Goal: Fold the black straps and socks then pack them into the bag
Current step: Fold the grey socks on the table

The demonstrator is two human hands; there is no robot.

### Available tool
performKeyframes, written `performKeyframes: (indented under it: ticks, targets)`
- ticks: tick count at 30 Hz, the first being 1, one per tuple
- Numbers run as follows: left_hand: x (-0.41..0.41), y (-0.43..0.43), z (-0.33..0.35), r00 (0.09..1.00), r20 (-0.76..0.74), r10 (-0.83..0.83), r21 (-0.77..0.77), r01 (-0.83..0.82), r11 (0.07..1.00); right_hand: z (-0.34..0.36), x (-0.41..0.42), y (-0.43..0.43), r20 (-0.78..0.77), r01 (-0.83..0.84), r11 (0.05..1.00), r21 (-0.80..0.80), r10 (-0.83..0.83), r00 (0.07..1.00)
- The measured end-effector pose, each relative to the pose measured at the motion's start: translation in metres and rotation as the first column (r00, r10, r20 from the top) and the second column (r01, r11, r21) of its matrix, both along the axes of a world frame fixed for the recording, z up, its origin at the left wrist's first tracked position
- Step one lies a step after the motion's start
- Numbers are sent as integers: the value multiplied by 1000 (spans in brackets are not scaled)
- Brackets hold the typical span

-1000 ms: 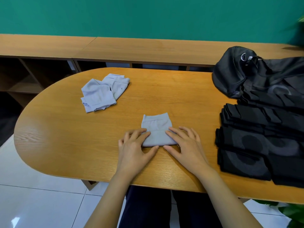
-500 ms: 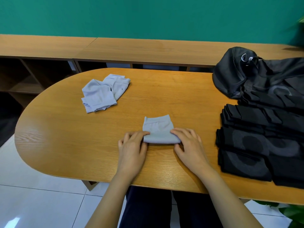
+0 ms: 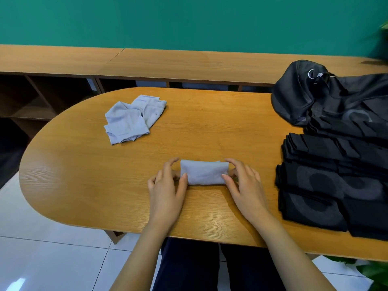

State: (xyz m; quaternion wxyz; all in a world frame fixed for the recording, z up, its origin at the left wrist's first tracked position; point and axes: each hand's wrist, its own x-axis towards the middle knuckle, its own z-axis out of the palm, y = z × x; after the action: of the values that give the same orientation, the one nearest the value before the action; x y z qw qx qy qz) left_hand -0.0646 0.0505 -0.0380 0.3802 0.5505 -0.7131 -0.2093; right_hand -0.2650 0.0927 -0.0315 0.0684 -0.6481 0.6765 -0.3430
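pale grey folded cloth sock bundle [image 3: 203, 172] lies on the oval wooden desk [image 3: 84, 164], close to the near edge, about midway along it. left hand [image 3: 165, 190]: thumb and curled fingers [image 3: 171, 165] pinch its left end. right hand [image 3: 245, 187] does the same on the right end. both are gripping; can't tell if the bundle is lifted off the wood

loose pile of pale grey socks [image 3: 132, 120] sits well apart, toward the far left curve of the desk. stack of folded black patterned straps [image 3: 336, 185] is at the right end by the near edge, with the floppy black fabric bag [image 3: 327, 101] just behind it, touching the stack

my read: fold on this one is about done, bag comes next. risks:
- grip is on the ends only, so the middle may sag and the fold may spring open on lift
- bag looks collapsed and no opening shows; stuffing it blind could snag, or shove the strap stack off the near edge
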Motion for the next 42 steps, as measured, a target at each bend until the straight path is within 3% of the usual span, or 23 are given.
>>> performKeyframes:
  ticks: [5, 11, 17, 20, 23, 25, 31, 35, 38, 42]
  targets:
    - [0, 1, 2, 999, 21, 27, -15, -27, 1000, -1, 0, 0, -17, 2, 1000, -6, -2, 1000]
    - [-1, 0, 0, 984, 153, 91, -13, -90, 996, -3, -1, -1, -28, 32, 997, 69, -30, 999]
    - [-1, -1, -1, 982, 158, 100, -4, -100, 995, -2, 2, 2, -143, 48, 992, -115, -64, 988]
    - [0, -1, -2, 982, 160, 101, -6, -101, 995, 2, 9, 6, -306, -87, 989, -120, 47, 951]
    - [0, -1, -2, 979, 182, 91, -15, -89, 996, 5, 23, 8, -354, -277, 961, 9, 262, 898]
    - [-1, -1, 0, 986, 153, 72, 8, -74, 997, 5, 29, 8, -370, -298, 949, 100, 313, 874]
    - [0, 1, 2, 992, 95, 78, 38, -82, 996, 14, 5, 7, -424, 30, 957, 288, 100, 900]
    - [0, 2, 3, 994, 84, 76, 38, -80, 996, 15, -19, 14, -474, 256, 929, 268, -104, 874]
    - [0, 1, 2, 993, 87, 75, 39, -79, 996, 13, -22, 16, -467, 303, 917, 259, -156, 870]
    - [0, -4, -1, 992, 100, 79, 41, -83, 996, 17, -15, 13, -431, 227, 951, 212, -117, 895]
